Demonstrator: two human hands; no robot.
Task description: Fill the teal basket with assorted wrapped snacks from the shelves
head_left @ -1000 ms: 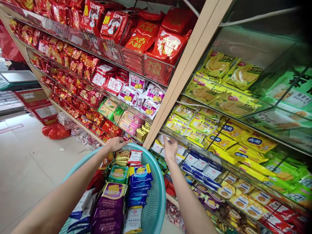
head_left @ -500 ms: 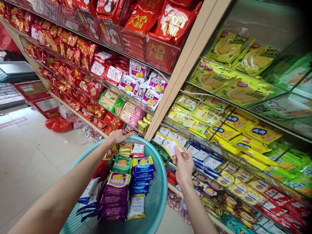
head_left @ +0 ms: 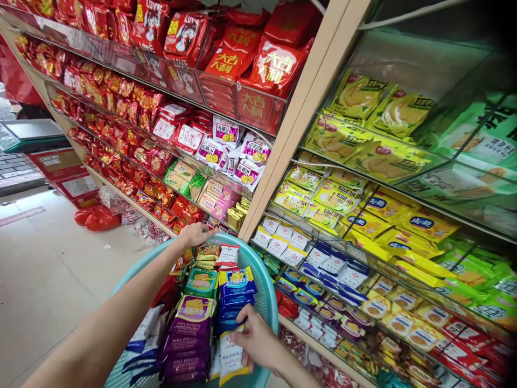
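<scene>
A turquoise plastic basket [head_left: 264,302] holds rows of wrapped snack packets. My left hand [head_left: 194,235] is closed over its far rim. Inside the basket, my right hand [head_left: 258,339] pinches a white and yellow snack packet [head_left: 231,353] near the right wall, over another white packet. Just left of it are stacked purple packets [head_left: 189,334], with green packets [head_left: 202,281] beyond them. Blue packets [head_left: 236,288] lie behind my right hand. White and blue packets [head_left: 147,334] lean at the left side, and a red and white packet [head_left: 228,254] lies near the far rim.
A wooden shelf unit [head_left: 297,121] with clear-fronted bins rises ahead. White and yellow packets [head_left: 278,245] fill one bin, beside white and blue packets [head_left: 333,264]. Red bags [head_left: 274,67] sit higher up. On the floor at left are a red plastic bag [head_left: 98,217] and red boxes [head_left: 67,175].
My right hand has moved from in front of the shelf down into the basket, bringing the white and yellow snack packet with it. My left hand stays on the rim.
</scene>
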